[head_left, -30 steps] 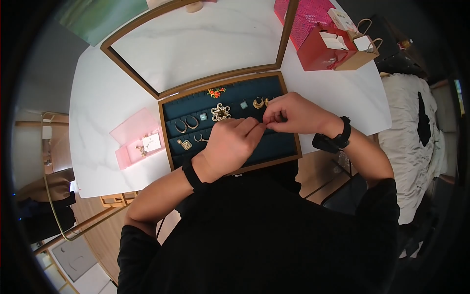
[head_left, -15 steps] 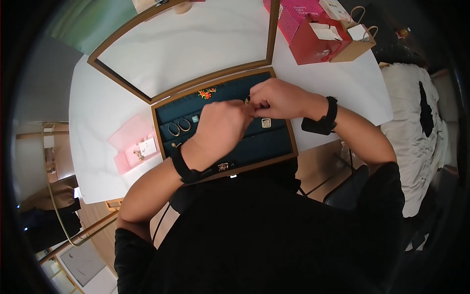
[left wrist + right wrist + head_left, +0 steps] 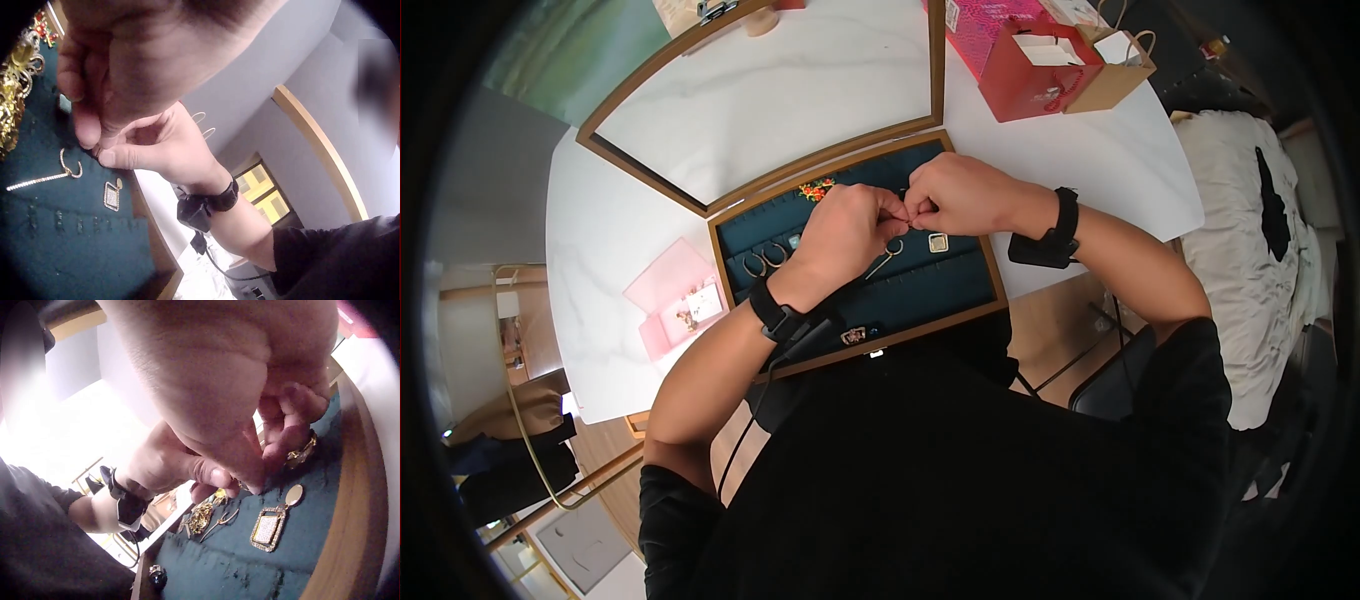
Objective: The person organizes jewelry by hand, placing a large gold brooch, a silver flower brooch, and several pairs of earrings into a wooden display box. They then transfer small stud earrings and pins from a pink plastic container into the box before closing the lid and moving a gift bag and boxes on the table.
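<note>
Over the open jewelry box [image 3: 990, 262], the fingertips of my left hand [image 3: 838, 230] and right hand [image 3: 965, 195] meet. Both pinch a small gold-coloured piece of jewelry [image 3: 237, 483], mostly hidden by the fingers. On the dark green lining below lie a square pendant earring [image 3: 112, 196] and a hoop earring with a long glittering bar [image 3: 44, 180]. A gold hoop earring [image 3: 303, 452] sits close behind my right fingers. Two slim hoop earrings [image 3: 754, 265] are left of my left hand, and a red-orange flower brooch [image 3: 817, 190] is beyond it.
The box's glass lid [image 3: 935, 90] stands raised at the back. On the white table [image 3: 1100, 185], a pink case [image 3: 662, 325] lies open at left. A red paper bag [image 3: 1040, 85] and a brown paper bag [image 3: 1115, 80] stand at back right. A ring [image 3: 853, 336] sits near the box's front edge.
My joined hands have moved slightly back and left over the box. The square earring and bar earring are now uncovered. My left hand has turned, showing its thumb. The head view has shifted slightly.
</note>
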`<action>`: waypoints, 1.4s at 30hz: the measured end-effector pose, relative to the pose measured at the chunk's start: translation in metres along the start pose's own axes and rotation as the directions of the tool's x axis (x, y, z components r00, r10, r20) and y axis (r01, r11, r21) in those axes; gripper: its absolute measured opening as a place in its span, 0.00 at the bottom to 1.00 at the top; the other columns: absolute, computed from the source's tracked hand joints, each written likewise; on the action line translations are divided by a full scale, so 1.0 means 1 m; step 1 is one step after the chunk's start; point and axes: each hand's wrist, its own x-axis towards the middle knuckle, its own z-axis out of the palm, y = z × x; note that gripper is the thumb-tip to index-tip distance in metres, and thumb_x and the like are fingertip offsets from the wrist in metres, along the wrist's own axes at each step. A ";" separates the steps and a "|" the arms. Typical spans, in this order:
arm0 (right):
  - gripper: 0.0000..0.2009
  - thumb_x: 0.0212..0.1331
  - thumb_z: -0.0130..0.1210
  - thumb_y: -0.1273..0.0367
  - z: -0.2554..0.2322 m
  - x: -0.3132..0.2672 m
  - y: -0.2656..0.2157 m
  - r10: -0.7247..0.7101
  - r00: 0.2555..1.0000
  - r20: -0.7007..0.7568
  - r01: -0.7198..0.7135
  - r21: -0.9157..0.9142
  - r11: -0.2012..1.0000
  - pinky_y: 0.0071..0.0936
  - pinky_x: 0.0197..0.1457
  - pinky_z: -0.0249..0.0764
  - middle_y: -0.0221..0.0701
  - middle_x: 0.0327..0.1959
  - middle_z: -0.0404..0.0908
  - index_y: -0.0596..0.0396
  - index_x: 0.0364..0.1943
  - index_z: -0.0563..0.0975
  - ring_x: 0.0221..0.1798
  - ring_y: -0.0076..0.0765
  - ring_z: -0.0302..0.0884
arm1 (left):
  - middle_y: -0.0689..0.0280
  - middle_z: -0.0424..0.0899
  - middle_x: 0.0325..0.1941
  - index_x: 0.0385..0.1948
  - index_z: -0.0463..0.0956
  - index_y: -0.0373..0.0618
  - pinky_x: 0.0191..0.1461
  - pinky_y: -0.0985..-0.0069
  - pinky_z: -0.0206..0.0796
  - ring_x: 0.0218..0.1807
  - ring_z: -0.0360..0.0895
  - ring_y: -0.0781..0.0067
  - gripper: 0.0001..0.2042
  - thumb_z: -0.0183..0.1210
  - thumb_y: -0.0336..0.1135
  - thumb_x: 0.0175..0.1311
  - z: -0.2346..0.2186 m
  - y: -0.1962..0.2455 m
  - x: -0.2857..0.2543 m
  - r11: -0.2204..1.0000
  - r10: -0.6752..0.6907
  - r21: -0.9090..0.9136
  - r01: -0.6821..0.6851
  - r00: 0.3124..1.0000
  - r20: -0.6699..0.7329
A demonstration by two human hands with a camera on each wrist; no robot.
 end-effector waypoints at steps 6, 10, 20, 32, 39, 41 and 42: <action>0.03 0.59 0.70 0.70 0.005 -0.001 -0.001 0.023 0.999 -0.039 -0.025 -0.048 0.999 0.46 0.39 0.77 0.34 0.24 0.79 0.52 0.35 0.90 0.32 0.50 0.82 | 0.59 0.93 0.30 0.46 0.91 0.38 0.37 0.72 0.79 0.28 0.87 0.74 0.07 0.73 0.28 0.71 0.003 0.000 -0.002 1.000 0.010 0.017 -0.010 1.000 -0.020; 0.04 0.60 0.69 0.69 0.008 -0.002 -0.002 0.016 0.999 -0.050 -0.020 -0.085 0.996 0.47 0.40 0.79 0.36 0.26 0.83 0.50 0.36 0.91 0.34 0.52 0.84 | 0.59 0.93 0.30 0.46 0.91 0.39 0.38 0.71 0.79 0.28 0.87 0.73 0.07 0.74 0.28 0.71 0.004 -0.001 -0.003 0.999 0.019 0.033 -0.019 1.000 -0.024; 0.04 0.61 0.69 0.69 0.011 -0.004 -0.009 0.047 0.997 -0.063 -0.054 -0.131 0.990 0.47 0.41 0.81 0.38 0.30 0.89 0.48 0.37 0.92 0.35 0.54 0.87 | 0.58 0.95 0.34 0.46 0.92 0.40 0.41 0.70 0.82 0.31 0.90 0.70 0.07 0.75 0.28 0.69 0.006 -0.002 -0.003 0.999 -0.030 0.038 0.031 0.999 -0.018; 0.03 0.62 0.68 0.68 0.014 -0.006 -0.013 0.090 0.991 -0.094 -0.101 -0.115 0.988 0.48 0.41 0.82 0.38 0.30 0.90 0.49 0.36 0.91 0.36 0.54 0.88 | 0.57 0.95 0.39 0.43 0.93 0.41 0.47 0.68 0.83 0.38 0.93 0.63 0.09 0.78 0.28 0.64 0.006 -0.004 -0.006 0.992 0.072 0.107 -0.061 0.991 -0.108; 0.04 0.63 0.69 0.68 0.014 -0.006 -0.016 0.138 0.987 -0.086 -0.147 -0.104 0.984 0.48 0.41 0.82 0.39 0.30 0.89 0.50 0.34 0.91 0.36 0.55 0.88 | 0.57 0.94 0.38 0.42 0.93 0.42 0.45 0.66 0.82 0.35 0.91 0.60 0.09 0.79 0.29 0.62 0.008 -0.003 -0.006 0.986 0.110 0.141 -0.090 0.984 -0.139; 0.04 0.63 0.69 0.67 0.014 -0.006 -0.016 0.142 0.986 -0.084 -0.150 -0.106 0.983 0.48 0.41 0.82 0.40 0.30 0.89 0.51 0.34 0.91 0.36 0.55 0.88 | 0.56 0.93 0.37 0.42 0.93 0.43 0.44 0.65 0.82 0.34 0.90 0.58 0.09 0.79 0.29 0.61 0.008 -0.003 -0.006 0.982 0.146 0.142 -0.126 0.979 -0.139; 0.04 0.63 0.69 0.67 0.014 -0.007 -0.016 0.142 0.986 -0.084 -0.150 -0.106 0.983 0.48 0.41 0.82 0.40 0.30 0.89 0.51 0.34 0.91 0.36 0.55 0.88 | 0.56 0.93 0.37 0.42 0.93 0.43 0.44 0.65 0.82 0.34 0.90 0.58 0.09 0.79 0.29 0.61 0.009 -0.003 -0.006 0.982 0.146 0.143 -0.126 0.979 -0.139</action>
